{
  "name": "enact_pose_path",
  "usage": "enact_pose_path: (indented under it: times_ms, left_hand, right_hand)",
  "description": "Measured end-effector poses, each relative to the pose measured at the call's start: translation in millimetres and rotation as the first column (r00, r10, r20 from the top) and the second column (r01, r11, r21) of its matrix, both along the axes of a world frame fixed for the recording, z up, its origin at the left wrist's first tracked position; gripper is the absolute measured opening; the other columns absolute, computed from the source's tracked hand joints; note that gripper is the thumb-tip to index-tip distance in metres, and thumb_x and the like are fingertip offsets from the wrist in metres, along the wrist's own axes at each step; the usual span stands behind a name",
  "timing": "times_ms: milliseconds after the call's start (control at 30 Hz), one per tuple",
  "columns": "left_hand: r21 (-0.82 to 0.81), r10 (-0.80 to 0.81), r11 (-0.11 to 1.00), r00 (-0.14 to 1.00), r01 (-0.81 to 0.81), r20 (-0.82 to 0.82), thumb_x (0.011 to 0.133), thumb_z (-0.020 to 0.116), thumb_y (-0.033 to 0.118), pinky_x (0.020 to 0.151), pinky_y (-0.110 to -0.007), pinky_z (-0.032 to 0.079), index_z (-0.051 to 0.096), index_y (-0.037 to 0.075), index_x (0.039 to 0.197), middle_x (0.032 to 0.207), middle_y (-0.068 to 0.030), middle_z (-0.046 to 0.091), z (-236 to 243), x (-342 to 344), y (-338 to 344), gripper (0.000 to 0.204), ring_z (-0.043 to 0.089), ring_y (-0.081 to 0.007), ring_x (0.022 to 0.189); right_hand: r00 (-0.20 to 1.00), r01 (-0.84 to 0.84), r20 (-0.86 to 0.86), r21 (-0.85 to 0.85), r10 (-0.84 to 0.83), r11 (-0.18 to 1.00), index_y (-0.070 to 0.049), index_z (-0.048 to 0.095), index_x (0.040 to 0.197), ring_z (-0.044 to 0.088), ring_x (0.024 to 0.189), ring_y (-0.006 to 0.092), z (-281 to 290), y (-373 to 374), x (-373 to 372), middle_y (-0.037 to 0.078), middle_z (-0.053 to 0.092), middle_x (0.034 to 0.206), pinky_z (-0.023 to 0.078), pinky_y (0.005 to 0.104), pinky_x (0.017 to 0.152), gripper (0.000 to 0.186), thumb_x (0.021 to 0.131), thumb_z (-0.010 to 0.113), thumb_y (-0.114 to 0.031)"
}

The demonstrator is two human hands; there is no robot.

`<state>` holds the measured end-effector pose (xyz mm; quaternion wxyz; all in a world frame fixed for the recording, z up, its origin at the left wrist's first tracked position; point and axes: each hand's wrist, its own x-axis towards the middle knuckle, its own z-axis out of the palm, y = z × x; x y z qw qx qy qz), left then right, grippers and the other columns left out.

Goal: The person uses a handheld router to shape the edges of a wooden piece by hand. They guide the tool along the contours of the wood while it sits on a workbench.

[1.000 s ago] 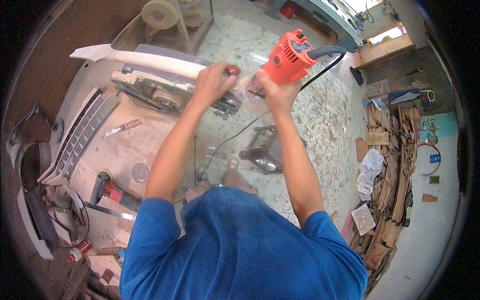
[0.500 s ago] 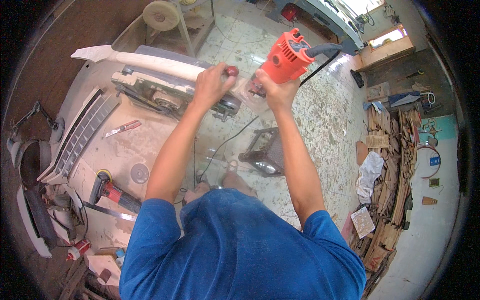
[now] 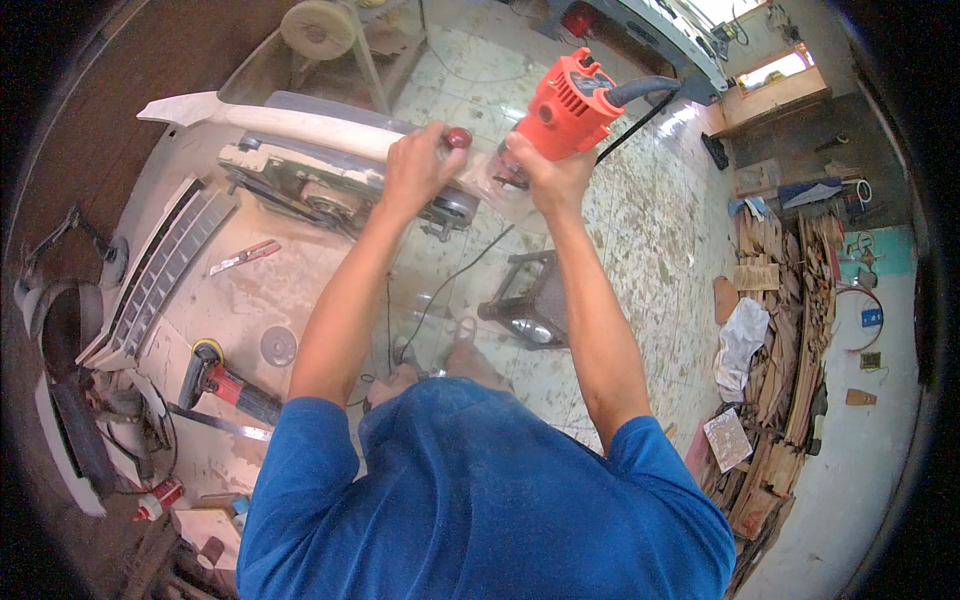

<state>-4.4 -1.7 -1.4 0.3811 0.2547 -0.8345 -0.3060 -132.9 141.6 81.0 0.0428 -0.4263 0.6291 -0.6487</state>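
Observation:
My left hand (image 3: 419,170) is closed over the long pale workpiece (image 3: 300,130), its thumb beside a red knob (image 3: 459,137). My right hand (image 3: 555,175) grips an orange power tool (image 3: 565,100) with a transparent base (image 3: 495,185) at the workpiece’s right end. A dark hose and black cable leave the tool’s top. The workpiece lies on a dusty machine (image 3: 305,190), partly hidden by my left hand.
A curved slatted panel (image 3: 160,270), red-handled cutter (image 3: 245,257) and red-black sander (image 3: 230,385) lie on the dusty left surface (image 3: 280,290). A black stool (image 3: 525,300) stands below my right hand. Wood offcuts (image 3: 785,330) are piled along the right wall.
The orange tool and both my hands have shifted slightly up and to the left. My grips look the same.

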Motion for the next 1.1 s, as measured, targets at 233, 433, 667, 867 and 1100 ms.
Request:
enact_pose_path:
  times_ms: [233,433,667,867,1100]
  left_hand:
    - [0.032,-0.028,0.999,0.999,0.03,-0.04,0.085,0.076,0.028,0.076,-0.051,0.055,0.07,0.004,0.1,0.093,-0.0215,0.074,1.8,0.0,-0.6,0.03,0.071,-0.0429,0.088]
    - [0.081,-0.051,0.995,0.999,0.05,0.004,0.083,0.076,0.028,0.074,-0.051,0.054,0.071,0.004,0.097,0.089,-0.0214,0.073,4.9,2.4,-3.7,0.028,0.07,-0.0432,0.085]
    - [0.076,-0.117,0.99,0.993,0.118,-0.011,0.083,0.076,0.029,0.075,-0.047,0.056,0.073,0.004,0.096,0.09,-0.0211,0.075,10.3,6.8,-6.7,0.028,0.072,-0.0421,0.086]
    - [0.116,-0.148,0.982,0.989,0.147,-0.004,0.083,0.077,0.029,0.076,-0.046,0.056,0.074,0.003,0.096,0.091,-0.0216,0.075,14.0,10.7,-8.8,0.029,0.073,-0.0413,0.088]
    - [0.148,-0.182,0.973,0.983,0.175,0.032,0.08,0.078,0.031,0.078,-0.046,0.056,0.073,0.004,0.098,0.092,-0.022,0.075,11.7,13.0,-11.0,0.032,0.073,-0.0417,0.09]
  right_hand:
    - [0.999,0.043,-0.009,0.0,-0.043,0.999,-0.003,0.068,0.098,0.069,0.076,0.0147,-0.7,1.6,6.9,0.003,0.073,0.087,0.056,0.0327,0.073,0.033,0.073,0.087,-0.015]
    - [0.998,0.061,-0.031,-0.016,-0.062,0.998,-0.003,0.069,0.097,0.069,0.074,0.0153,12.6,5.5,23.4,0.002,0.073,0.084,0.056,0.0332,0.072,0.032,0.073,0.087,-0.015]
    - [0.994,0.099,-0.05,0.033,-0.097,0.995,-0.003,0.07,0.098,0.069,0.076,0.0152,7.0,9.2,23.8,0.003,0.072,0.085,0.055,0.0332,0.073,0.033,0.074,0.087,-0.016]
    - [0.994,0.102,-0.038,0.037,-0.101,0.994,-0.003,0.069,0.099,0.069,0.078,0.0154,0.3,8.9,23.4,0.004,0.072,0.088,0.055,0.0333,0.074,0.035,0.073,0.088,-0.017]
    - [0.991,0.129,-0.043,0.055,-0.126,0.99,-0.003,0.07,0.101,0.07,0.081,0.016,3.0,14.6,31.2,0.004,0.074,0.09,0.056,0.0343,0.078,0.038,0.072,0.089,-0.019]
